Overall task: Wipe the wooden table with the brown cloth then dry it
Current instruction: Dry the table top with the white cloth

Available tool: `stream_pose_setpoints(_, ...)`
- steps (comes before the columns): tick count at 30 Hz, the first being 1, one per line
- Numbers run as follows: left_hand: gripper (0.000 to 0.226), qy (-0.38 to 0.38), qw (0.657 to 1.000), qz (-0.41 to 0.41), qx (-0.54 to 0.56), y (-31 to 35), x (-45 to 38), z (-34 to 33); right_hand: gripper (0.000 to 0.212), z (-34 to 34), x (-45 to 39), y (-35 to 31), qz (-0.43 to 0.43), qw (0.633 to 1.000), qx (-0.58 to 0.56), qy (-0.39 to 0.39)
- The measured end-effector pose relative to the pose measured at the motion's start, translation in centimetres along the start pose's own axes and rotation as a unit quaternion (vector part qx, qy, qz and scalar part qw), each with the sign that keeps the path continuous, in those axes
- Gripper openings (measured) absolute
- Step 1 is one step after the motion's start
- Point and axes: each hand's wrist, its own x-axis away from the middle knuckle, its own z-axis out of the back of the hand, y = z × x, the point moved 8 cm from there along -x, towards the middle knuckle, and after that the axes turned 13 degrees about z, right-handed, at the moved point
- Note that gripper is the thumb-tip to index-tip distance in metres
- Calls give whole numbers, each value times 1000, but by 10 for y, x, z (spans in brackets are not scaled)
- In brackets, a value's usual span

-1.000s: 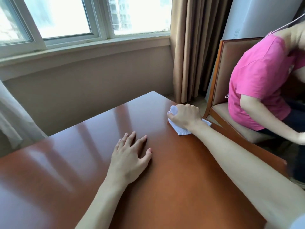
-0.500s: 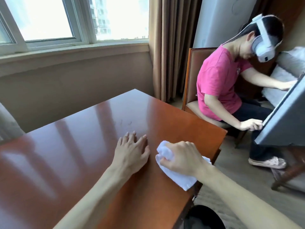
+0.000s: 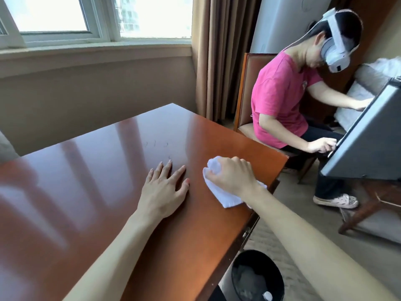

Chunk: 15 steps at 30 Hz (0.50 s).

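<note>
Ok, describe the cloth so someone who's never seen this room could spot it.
On the glossy wooden table, look near its right edge. The right hand grips a crumpled white cloth, beside the flat left hand. It's the only white, soft thing there.

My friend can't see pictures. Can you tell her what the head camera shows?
A right hand bunches a white cloth on a shiny wooden table, near its right edge; the left hand rests flat beside it. A person in a pink shirt sits nearby.
</note>
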Motion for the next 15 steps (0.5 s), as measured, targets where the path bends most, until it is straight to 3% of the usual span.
stream_pose_setpoints(3,59,-3,1000,1,-1,0,3,1,45,4,-21,13,-79,997,-4,-8)
stream_pose_setpoints(7,59,0,1000,1,9,-2,3,-1,41,-5,33,-49,73,996,24,52)
stream_pose_setpoints(9,59,1,1000,3,10,-1,2,-1,43,0,44,-50,109,992,20,63)
stream_pose_setpoints(11,59,1,1000,3,6,-1,2,0,46,6,20,-31,84,995,24,41)
stream_pose_setpoints(13,59,-2,1000,-2,1,1,3,-1,47,9,-7,-6,2,1000,19,-14)
stream_pose_setpoints(15,60,1,1000,3,0,-1,2,-1,45,5,-10,-10,-10,1000,23,-5)
